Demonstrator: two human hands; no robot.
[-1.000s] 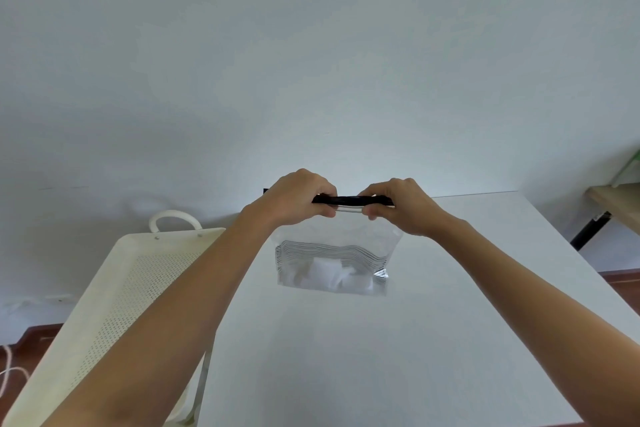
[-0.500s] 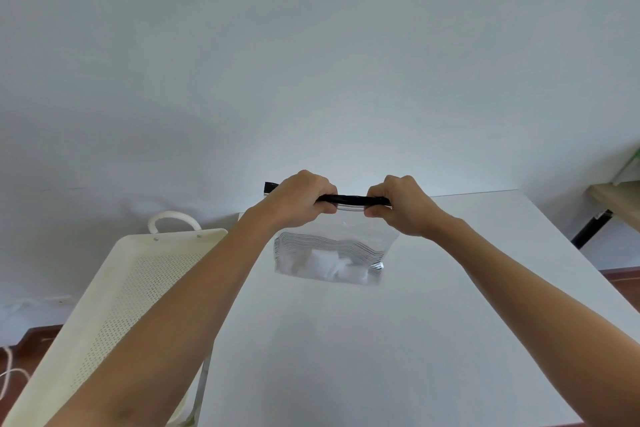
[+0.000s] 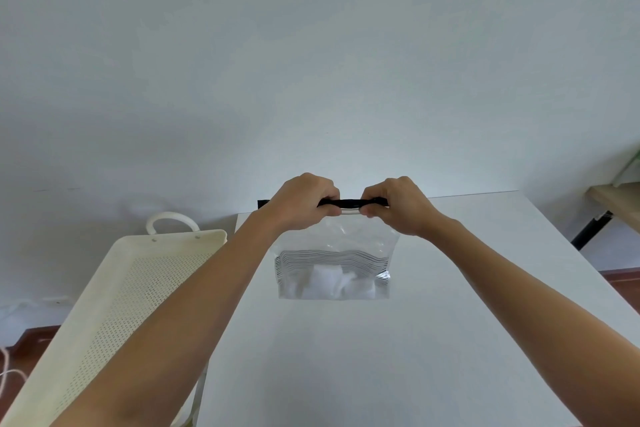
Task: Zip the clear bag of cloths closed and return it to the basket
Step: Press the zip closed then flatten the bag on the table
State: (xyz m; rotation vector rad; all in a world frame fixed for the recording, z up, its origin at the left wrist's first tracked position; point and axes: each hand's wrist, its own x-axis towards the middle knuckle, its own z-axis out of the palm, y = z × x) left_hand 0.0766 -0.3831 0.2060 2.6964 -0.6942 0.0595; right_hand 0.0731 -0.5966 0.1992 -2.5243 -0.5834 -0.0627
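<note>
A clear bag point(image 3: 334, 246) with a black zip strip along its top hangs in the air above the white table point(image 3: 485, 305). White cloths and a band of thin black stripes show through its lower part. My left hand point(image 3: 301, 201) pinches the left part of the strip. My right hand point(image 3: 398, 204) pinches the strip just to its right, a short gap between them. The strip's left end sticks out past my left hand. The cream perforated basket point(image 3: 114, 291) with a loop handle stands to the left of the table, nothing visible inside it.
A plain white wall fills the upper view. A wooden shelf on a black leg point(image 3: 613, 208) is at the far right. Wooden floor and a pale cable point(image 3: 7, 371) show at the lower left.
The bag hangs flatter and squarer than a second ago. My right hand has shifted slightly right along the black strip; my left hand has hardly moved.
</note>
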